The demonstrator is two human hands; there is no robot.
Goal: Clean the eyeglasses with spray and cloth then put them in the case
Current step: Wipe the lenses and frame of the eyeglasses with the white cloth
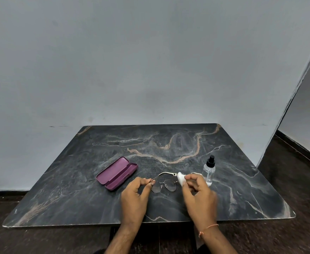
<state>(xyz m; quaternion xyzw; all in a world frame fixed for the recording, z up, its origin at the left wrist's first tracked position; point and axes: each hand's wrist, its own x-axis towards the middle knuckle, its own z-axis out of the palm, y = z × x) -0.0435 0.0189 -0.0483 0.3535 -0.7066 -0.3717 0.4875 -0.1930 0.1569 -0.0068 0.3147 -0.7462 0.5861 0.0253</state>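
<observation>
We held thin-rimmed eyeglasses (163, 185) above a dark, veined marble counter (242, 189).
Our left hand (135, 196) pinched one temple; our right hand (199, 194) pinched a crumpled white cloth (181, 178) at the other lens's edge, between the open plum case (116, 173) and the clear spray bottle (209, 171).

No readable text, label or number anywhere.

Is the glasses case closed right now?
No, the purple case lies open on the table, lid folded back and empty inside.
</observation>
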